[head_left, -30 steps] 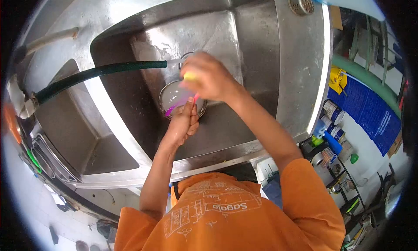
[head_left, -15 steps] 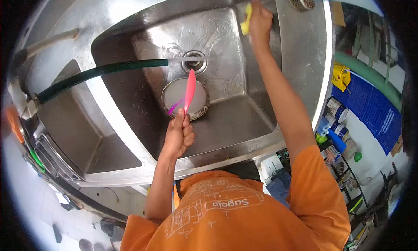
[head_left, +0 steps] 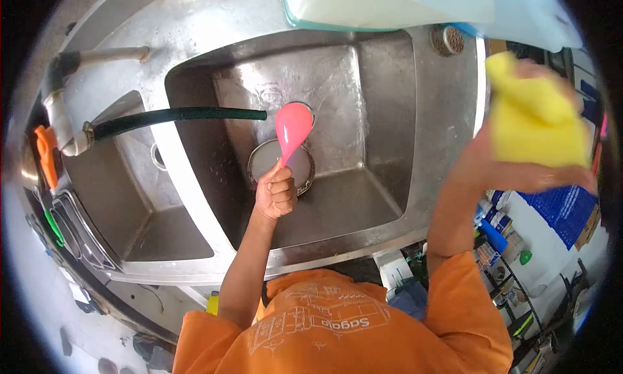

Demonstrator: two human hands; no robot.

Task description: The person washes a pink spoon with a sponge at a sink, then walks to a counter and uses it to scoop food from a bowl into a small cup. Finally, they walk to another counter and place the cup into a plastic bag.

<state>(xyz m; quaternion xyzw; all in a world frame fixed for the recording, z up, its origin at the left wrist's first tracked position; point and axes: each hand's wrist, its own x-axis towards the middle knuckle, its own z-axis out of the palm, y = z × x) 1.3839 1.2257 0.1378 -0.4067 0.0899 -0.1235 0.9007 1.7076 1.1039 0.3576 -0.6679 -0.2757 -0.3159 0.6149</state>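
My left hand (head_left: pixel 275 191) is closed around the thin handle of a pink spoon (head_left: pixel 294 125), its rounded end pointing up over the sink basin. The spoon covers part of the drain (head_left: pixel 312 114). Behind that hand, a round, pale, flat-topped item (head_left: pixel 263 158) with a worn rim sits in the basin, partly hidden. A dark green hose (head_left: pixel 188 114) ends just left of the spoon. My right hand (head_left: pixel 542 176) is raised beyond the sink's right edge, close to the camera, gripping a yellow sponge (head_left: pixel 538 124). Motion blurs both the hand and the sponge.
A second basin (head_left: pixel 175 231) lies to the left, with metal racks (head_left: pixel 81 231) at its outer edge. A grey pipe (head_left: pixel 107 56) stands at the upper left. A perforated strainer (head_left: pixel 448 40) rests on the right counter, near a translucent tub (head_left: pixel 389 7).
My right hand has lifted the sponge from the basin's far right corner out past the right edge, nearer the camera. The pink spoon has turned broadside, and the hose's water stream no longer shows.
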